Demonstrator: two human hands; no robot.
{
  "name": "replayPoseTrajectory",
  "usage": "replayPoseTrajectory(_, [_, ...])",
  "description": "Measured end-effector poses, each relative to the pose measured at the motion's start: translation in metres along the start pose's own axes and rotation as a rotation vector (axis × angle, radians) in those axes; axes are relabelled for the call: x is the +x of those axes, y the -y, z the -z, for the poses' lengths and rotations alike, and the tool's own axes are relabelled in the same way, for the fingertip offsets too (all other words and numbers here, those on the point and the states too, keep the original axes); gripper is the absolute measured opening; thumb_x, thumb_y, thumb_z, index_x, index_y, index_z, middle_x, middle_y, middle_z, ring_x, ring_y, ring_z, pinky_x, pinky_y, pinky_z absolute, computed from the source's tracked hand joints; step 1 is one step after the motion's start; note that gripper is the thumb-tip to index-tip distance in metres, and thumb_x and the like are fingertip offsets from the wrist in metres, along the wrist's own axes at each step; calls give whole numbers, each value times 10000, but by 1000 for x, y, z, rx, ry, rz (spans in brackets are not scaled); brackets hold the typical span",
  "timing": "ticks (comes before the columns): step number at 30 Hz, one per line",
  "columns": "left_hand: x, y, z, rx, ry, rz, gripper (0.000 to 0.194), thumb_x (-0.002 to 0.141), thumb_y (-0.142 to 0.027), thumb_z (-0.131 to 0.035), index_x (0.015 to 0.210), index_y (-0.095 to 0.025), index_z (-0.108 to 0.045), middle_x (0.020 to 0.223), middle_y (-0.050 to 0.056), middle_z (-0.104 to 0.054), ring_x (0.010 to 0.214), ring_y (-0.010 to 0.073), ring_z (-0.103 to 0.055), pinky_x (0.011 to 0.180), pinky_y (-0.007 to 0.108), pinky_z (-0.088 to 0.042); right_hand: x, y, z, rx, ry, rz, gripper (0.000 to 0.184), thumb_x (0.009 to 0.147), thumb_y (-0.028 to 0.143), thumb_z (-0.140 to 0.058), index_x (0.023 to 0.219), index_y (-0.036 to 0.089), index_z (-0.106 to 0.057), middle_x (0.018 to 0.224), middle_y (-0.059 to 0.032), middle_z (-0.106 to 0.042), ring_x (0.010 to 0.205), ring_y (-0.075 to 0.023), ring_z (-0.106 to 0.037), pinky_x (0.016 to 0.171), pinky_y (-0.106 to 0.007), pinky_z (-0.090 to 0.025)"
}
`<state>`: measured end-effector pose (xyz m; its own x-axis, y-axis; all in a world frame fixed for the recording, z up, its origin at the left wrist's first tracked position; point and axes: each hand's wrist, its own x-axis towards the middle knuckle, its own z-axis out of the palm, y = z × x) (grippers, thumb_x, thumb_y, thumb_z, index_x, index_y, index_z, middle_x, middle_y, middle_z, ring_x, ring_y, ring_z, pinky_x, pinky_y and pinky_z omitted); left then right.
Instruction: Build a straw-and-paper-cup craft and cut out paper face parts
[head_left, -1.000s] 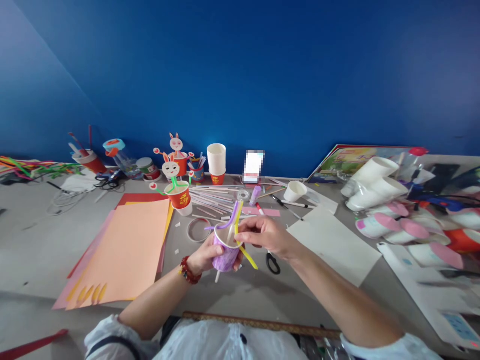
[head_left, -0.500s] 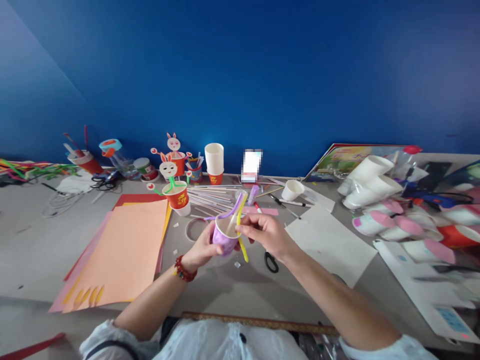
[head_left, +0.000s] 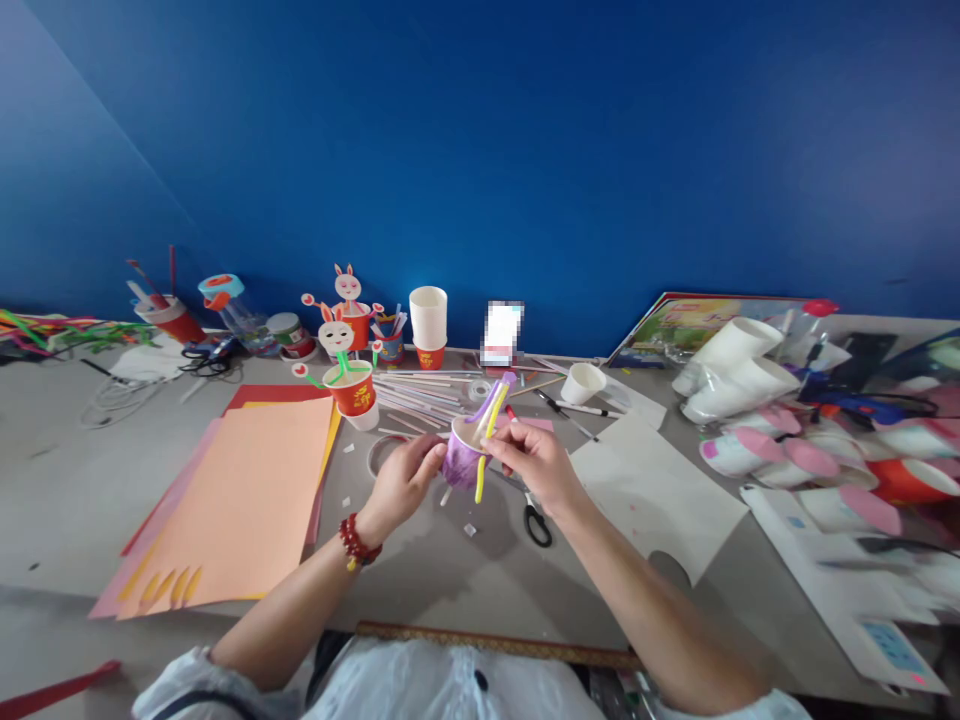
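Note:
A purple-coloured paper cup (head_left: 463, 462) is held up over the desk, tilted, between my two hands. The thumb and fingers of my left hand (head_left: 405, 478) grip its left side. At the right rim, my right hand (head_left: 538, 462) pinches a bent yellow pipe cleaner (head_left: 481, 478), which hangs down outside the cup and rises above it. A purple pipe cleaner (head_left: 481, 408) leans out of the cup's mouth beside whitish sticks. The tip of a thin white stick (head_left: 446, 495) shows below the cup. My fingers hide part of the rim.
Coloured paper sheets (head_left: 247, 490) lie on the left. Behind them stand red cups with rabbit figures (head_left: 352, 392) and stacked white cups (head_left: 428, 315). Black-handled scissors (head_left: 537, 525) and white paper (head_left: 652, 490) lie to the right, near many paper cups (head_left: 739, 380).
The cup has moved slightly right and turned. My left hand has shifted from beneath it to its left side. The yellow pipe cleaner has swung to a different slant.

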<state>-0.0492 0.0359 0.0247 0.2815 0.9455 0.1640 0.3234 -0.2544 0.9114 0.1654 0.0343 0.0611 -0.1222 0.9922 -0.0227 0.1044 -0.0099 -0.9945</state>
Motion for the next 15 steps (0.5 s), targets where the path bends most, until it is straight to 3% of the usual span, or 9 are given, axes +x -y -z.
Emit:
replayPoseTrajectory(2, [1, -8, 4, 259, -183, -212, 251, 950, -403, -567, 947, -164, -646, 890, 77, -649, 838, 213, -591, 769, 351, -502, 1, -7, 1, -38, -4, -35, 353, 774, 515, -740, 650, 200, -639, 611, 15, -565, 546, -128, -474, 532, -260, -391])
replayPoseTrajectory(3, [2, -13, 6, 347, -209, -326, 198, 934, -352, -598, 999, -173, -651, 974, 96, -663, 942, 239, -592, 859, 393, -489, 1, -10, 0, -46, 1, -44, 357, 769, 521, -739, 648, 201, -640, 600, 16, -556, 542, -129, -468, 531, -262, -386])
replayPoseTrajectory(5, [4, -22, 6, 441, -74, -498, 176, 938, -264, -579, 1086, -200, -652, 1134, 113, -670, 1090, 258, -571, 992, 450, -434, 1, -16, -2, -52, 9, -34, 363, 764, 532, -733, 646, 202, -640, 581, 21, -540, 542, -133, -459, 535, -265, -377])
replayPoseTrajectory(6, [5, -24, 4, 455, -1, -537, 169, 947, -234, -556, 1085, -207, -649, 1121, 101, -683, 1084, 249, -576, 1036, 467, -403, 0, -19, -4, -54, 6, -18, 362, 765, 534, -727, 646, 204, -637, 582, 21, -538, 552, -137, -460, 544, -267, -375])
replayPoseTrajectory(9, [7, -23, -1, 440, 110, -544, 157, 965, -188, -494, 1044, -195, -629, 994, 70, -708, 984, 221, -598, 1084, 481, -357, -2, -25, -8, -63, -31, 32, 336, 772, 510, -721, 649, 209, -633, 616, 15, -548, 614, -157, -479, 598, -279, -385])
replayPoseTrajectory(15, [8, -13, -11, 263, 135, -576, 115, 956, -170, -511, 1025, -195, -599, 953, 69, -703, 936, 212, -602, 1045, 463, -401, -5, -35, -8, -94, -117, 223, 224, 779, 365, -718, 626, 216, -650, 835, -28, -586, 891, -224, -574, 879, -344, -419])
